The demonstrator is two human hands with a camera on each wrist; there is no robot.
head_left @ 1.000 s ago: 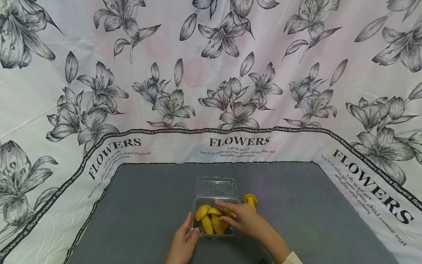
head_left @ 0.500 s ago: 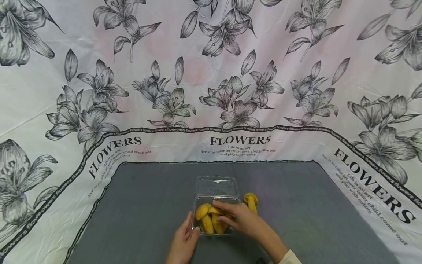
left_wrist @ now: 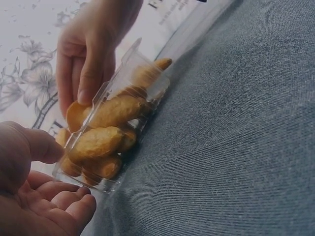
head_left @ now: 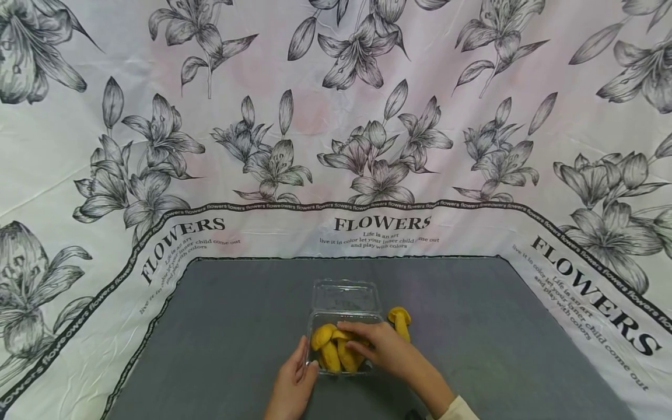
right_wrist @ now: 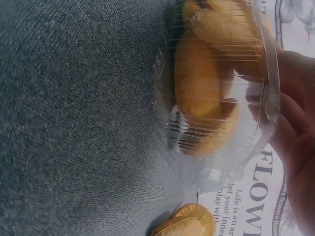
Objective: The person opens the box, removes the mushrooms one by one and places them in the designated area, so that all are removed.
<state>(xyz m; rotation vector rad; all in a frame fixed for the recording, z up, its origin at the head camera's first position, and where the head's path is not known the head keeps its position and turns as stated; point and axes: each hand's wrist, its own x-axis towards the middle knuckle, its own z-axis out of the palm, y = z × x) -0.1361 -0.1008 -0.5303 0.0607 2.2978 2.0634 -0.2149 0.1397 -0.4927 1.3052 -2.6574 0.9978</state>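
Note:
A clear plastic clamshell box (head_left: pixel 343 374) stands on the grey tabletop with its lid (head_left: pixel 345 296) raised at the back. Several yellow mushrooms (head_left: pixel 329 354) lie inside, their stems toward the near side. My left hand (head_left: pixel 291 382) holds the box's left side, thumb at the rim and fingers along the outer wall. My right hand (head_left: pixel 391 350) reaches over the right rim into the box. Its thumb and fingers are around a mushroom (left_wrist: pixel 78 115), whose cap the thumb touches in the left wrist view; the fingertips are partly hidden.
One more yellow mushroom (head_left: pixel 400 322) lies on the grey tabletop (head_left: pixel 236 326), just right of the box. A white cloth (head_left: pixel 383 227) printed with flowers and lettering surrounds the surface at the back and sides. A small dark object (head_left: pixel 413 415) shows at the bottom edge.
My right hand has shifted slightly to the left and lower over the mushrooms in the box. The left hand stays at the box's side, and the loose mushroom has not moved.

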